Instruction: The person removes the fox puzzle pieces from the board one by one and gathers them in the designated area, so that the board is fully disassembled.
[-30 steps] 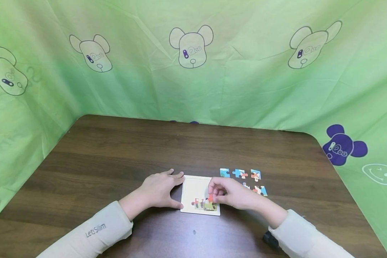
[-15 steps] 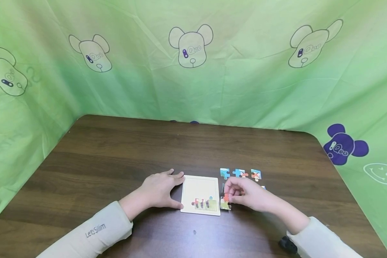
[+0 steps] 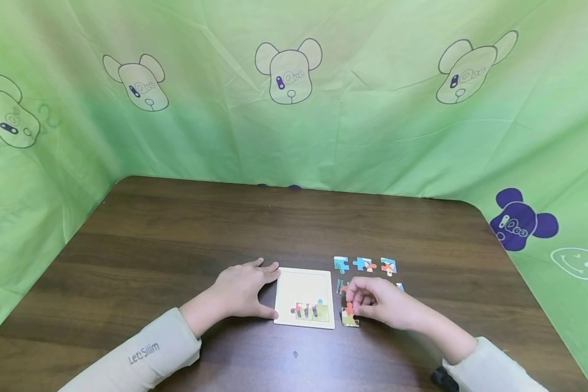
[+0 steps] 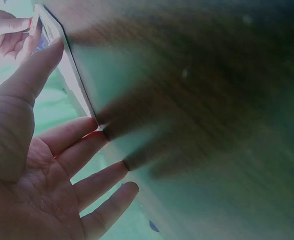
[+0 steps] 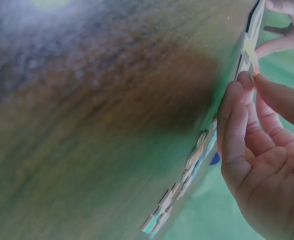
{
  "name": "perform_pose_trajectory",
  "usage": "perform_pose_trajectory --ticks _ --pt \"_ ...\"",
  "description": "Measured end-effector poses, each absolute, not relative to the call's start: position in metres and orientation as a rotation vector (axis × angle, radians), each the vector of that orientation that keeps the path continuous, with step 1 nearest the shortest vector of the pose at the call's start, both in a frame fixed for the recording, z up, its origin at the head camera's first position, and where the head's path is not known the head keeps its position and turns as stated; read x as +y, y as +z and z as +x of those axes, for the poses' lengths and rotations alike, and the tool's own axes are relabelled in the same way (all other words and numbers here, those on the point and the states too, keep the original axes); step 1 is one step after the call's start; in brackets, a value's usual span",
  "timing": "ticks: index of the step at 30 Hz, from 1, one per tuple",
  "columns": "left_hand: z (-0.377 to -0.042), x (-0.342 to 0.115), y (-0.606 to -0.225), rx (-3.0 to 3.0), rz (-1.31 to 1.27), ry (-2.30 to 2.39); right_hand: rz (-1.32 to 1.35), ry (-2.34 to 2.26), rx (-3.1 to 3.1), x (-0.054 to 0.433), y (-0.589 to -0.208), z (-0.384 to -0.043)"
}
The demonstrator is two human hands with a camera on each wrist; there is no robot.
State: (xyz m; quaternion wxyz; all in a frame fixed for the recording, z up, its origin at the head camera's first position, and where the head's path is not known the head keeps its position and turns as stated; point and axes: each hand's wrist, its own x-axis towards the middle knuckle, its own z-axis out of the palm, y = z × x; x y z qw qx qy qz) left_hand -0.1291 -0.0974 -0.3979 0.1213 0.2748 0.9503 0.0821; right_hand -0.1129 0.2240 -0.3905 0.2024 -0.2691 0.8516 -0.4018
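A pale square puzzle tray (image 3: 304, 283) lies in front of me, with a few joined pieces (image 3: 320, 312) along its lower right inside. My left hand (image 3: 240, 289) rests at the tray's left edge, fingers spread, thumb at the near corner and index finger at the far one. Just right of the tray, my right hand (image 3: 387, 302) pinches a puzzle piece (image 3: 350, 320) in green and orange between thumb and fingertips. In the right wrist view this puzzle piece (image 5: 248, 49) shows tilted at the fingertips. The right hand partly hides the loose pieces behind it.
Beyond the right hand lie several loose puzzle pieces, among them a blue one (image 3: 341, 264), a blue and orange one (image 3: 365, 264) and one with a fox face (image 3: 388, 265). A dark object (image 3: 443, 378) sits by the right cuff. Green printed cloth (image 3: 294, 136) surrounds the table.
My right hand has carried the puzzle piece from over the tray's lower right out to the right and slightly nearer me, uncovering the joined pieces. The left hand stays at the tray's edge.
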Motion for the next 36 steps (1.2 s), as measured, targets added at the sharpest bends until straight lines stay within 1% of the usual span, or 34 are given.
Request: perform_pose_trajectory --ticks 8,23,36 --pt "-0.129 -0.098 -0.398 2.78 0.811 0.243 -0.794 -1.024 2.462 0.221 -0.39 -0.113" --pt "-0.129 -0.099 -0.4 2.779 0.804 0.249 -0.766 -0.962 2.513 0.222 -0.383 -0.116" --pt "-0.129 -0.098 -0.399 2.776 0.787 0.248 -0.798 -1.031 2.381 0.184 -0.381 -0.129"
